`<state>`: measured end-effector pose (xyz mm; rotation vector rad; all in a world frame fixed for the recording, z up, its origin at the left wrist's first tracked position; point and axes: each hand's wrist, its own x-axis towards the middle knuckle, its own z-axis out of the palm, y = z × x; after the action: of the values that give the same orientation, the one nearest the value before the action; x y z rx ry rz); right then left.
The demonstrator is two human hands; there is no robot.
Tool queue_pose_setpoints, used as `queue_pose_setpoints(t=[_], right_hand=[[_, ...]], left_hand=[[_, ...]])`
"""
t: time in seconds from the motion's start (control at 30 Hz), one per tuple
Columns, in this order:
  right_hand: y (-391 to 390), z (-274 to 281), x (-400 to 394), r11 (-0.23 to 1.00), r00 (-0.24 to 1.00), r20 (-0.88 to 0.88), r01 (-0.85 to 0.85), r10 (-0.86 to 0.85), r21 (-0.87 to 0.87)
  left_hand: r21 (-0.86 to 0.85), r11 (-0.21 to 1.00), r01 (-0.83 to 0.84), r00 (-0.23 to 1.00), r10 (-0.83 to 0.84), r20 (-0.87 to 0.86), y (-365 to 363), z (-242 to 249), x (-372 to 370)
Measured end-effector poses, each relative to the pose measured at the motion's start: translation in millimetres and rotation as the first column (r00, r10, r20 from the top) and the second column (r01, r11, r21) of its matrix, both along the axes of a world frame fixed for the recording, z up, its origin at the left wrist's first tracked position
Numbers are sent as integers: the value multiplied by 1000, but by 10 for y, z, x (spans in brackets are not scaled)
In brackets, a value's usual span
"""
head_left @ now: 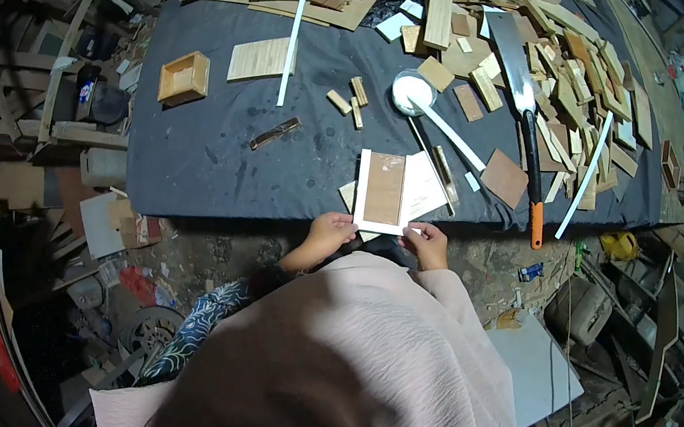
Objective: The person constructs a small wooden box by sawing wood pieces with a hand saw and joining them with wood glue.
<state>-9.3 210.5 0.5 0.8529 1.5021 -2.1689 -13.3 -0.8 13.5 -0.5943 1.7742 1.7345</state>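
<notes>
A small rectangular wooden frame (362,186) with white strips along its edges and a brown panel (384,191) inside lies at the table's front edge. My left hand (330,236) pinches its lower left corner. At the lower right corner, my right hand (426,246) has its fingers closed on the white bottom strip. Under the frame's right side are a pale board (425,192) and a dark narrow stick (445,174). Just beyond stands a tub of white paste (408,86), with a white-coated stick (453,136) resting in it and leaning out to the right.
A handsaw (515,67) with an orange-tipped handle (537,228) lies at right, beside a heap of wood offcuts (582,90). To the left are a small wooden box (184,78), a flat board (260,60) and a long white strip (295,37). Several small blocks (359,91) sit mid-table.
</notes>
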Motion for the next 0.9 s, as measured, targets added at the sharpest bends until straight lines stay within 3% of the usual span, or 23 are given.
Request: queue_pose_setpoints(t=[0.13,0.27,0.33,0.47,0.57,0.7,0.77,0.9], right_hand=[[68,-57,-21,999,999,2,36,-36,-14],[33,-80,-59,995,995,-1,101,-101,0],[14,-114,-68,995,995,-1,98,-98,15],[10,-145,-59,995,995,13,94,-95,27],[11,-132,-74,995,995,21,94,-95,17],[-4,-107,-81,991,991,9,133,-132,-4],[-13,-81,-88,990,990,17,140,-140,-8],[14,-136,-89,996,996,31,82,-82,23]], left_hand=[[-64,998,20,991,-28,-132,105,-13,-163],[-97,992,86,985,-99,-140,94,-103,-360],[-318,933,170,958,-232,-166,84,-42,-413],[-414,891,185,938,-285,-195,35,-149,-382],[-270,955,126,971,-174,-163,23,-99,-376],[-365,926,94,960,-181,-213,8,-21,-379],[-229,972,51,975,-98,-199,4,-37,-382],[-238,967,95,973,-141,-185,34,-44,-379]])
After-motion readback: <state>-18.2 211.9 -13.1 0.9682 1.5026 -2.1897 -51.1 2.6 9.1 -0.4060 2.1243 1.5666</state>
